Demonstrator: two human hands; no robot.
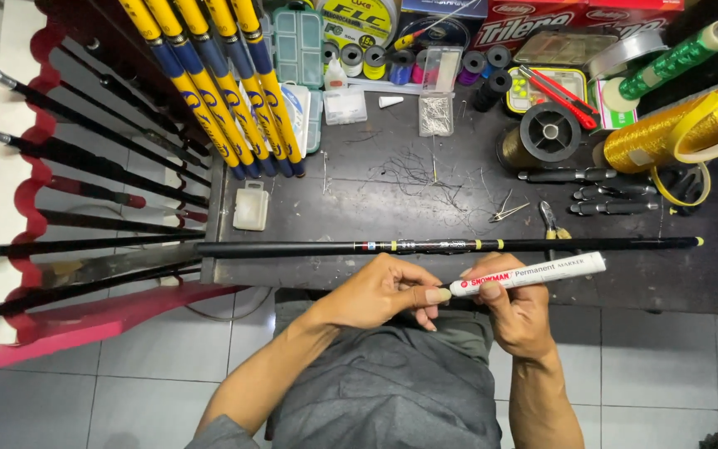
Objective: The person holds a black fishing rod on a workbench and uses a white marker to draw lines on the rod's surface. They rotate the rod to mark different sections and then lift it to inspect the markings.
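My right hand [518,309] grips the white marker [529,273], its smooth plastic barrel slanting up and away to my right; my left hand [384,291] pinches its near end with thumb and fingertips. Just beyond both hands the black rod [425,246] lies crosswise on the dark worktop [376,179], long axis left to right, slim and glossy with thin yellow bands. Farther off sit shiny thread spools [654,137].

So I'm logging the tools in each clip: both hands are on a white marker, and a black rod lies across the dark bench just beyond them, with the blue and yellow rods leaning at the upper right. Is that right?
Not quite. The head view shows the blue and yellow rods at the upper left, not the upper right. The rest holds: the left hand and right hand hold the white marker, and the black rod lies across the dark bench.
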